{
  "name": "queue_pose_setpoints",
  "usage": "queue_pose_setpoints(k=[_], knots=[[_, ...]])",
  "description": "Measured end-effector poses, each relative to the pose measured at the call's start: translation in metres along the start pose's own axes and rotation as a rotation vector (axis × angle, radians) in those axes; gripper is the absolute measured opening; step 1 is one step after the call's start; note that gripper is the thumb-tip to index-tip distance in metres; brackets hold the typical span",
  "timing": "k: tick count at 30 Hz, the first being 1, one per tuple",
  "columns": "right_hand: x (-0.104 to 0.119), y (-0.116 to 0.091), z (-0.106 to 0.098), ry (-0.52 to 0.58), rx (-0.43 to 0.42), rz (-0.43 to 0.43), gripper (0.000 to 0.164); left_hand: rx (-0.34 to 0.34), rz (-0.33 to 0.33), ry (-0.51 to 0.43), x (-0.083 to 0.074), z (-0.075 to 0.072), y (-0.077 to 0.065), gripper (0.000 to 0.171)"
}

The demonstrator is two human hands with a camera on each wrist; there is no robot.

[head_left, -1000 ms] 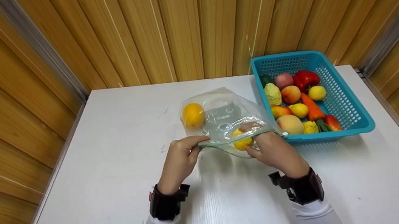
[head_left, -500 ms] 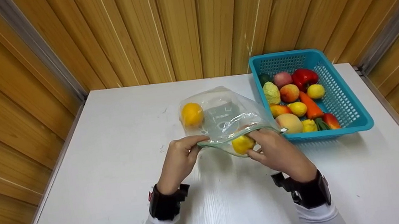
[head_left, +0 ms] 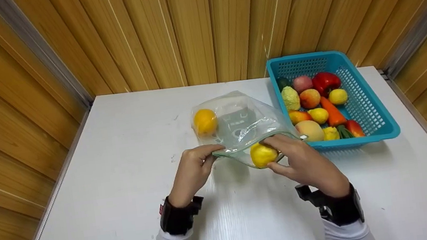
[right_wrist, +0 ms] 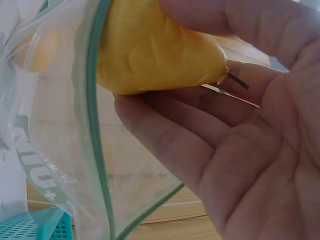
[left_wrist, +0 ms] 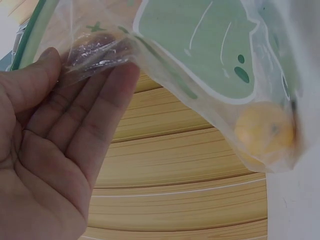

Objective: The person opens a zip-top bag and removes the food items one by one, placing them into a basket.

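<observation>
A clear zip bag (head_left: 244,122) with a green print and green zip strip lies on the white table, its mouth parted toward me. An orange-yellow round fruit (head_left: 205,122), perhaps an orange, sits in its far left corner. My left hand (head_left: 192,173) pinches the left end of the bag's mouth between thumb and fingers. At the mouth, my right hand (head_left: 309,162) holds a yellow pear (right_wrist: 160,52) with a dark stem. The thumb is on one side of the pear and the fingers on the other. Some right fingertips are hidden behind the pear and bag.
A teal basket (head_left: 393,128) stands right of the bag, near the back. It holds a red pepper (head_left: 326,82), a carrot (head_left: 333,111), a peach (head_left: 309,130), lemons and several other fruits and vegetables. Wood-panelled walls (head_left: 194,28) close in the table's back and sides.
My right hand has drawn back toward me and right, out of the bag's inside, with the pear shifting slightly right at the mouth. My left hand stays at the bag's edge.
</observation>
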State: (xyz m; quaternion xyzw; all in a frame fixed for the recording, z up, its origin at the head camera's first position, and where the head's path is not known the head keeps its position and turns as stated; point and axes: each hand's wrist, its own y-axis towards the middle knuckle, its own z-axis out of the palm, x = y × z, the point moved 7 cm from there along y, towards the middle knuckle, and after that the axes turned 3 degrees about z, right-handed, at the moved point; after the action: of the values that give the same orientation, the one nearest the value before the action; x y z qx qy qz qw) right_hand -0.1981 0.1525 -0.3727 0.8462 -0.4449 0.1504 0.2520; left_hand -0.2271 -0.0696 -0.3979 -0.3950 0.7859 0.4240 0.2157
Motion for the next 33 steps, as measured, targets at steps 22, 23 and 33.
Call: queue_pose_setpoints(k=[22, 23, 33], knots=[[-0.018, -0.029, -0.052, 0.195, -0.187, 0.061, 0.057, -0.003, -0.009, 0.002, 0.002, 0.0, 0.0, 0.024], [-0.021, -0.03, -0.055, 0.204, -0.199, 0.07, 0.057, -0.003, -0.009, 0.0, 0.002, 0.0, 0.0, 0.024], [-0.058, -0.046, -0.082, 0.231, -0.428, 0.158, 0.059, -0.007, -0.005, 0.01, 0.003, 0.001, -0.001, 0.025]])
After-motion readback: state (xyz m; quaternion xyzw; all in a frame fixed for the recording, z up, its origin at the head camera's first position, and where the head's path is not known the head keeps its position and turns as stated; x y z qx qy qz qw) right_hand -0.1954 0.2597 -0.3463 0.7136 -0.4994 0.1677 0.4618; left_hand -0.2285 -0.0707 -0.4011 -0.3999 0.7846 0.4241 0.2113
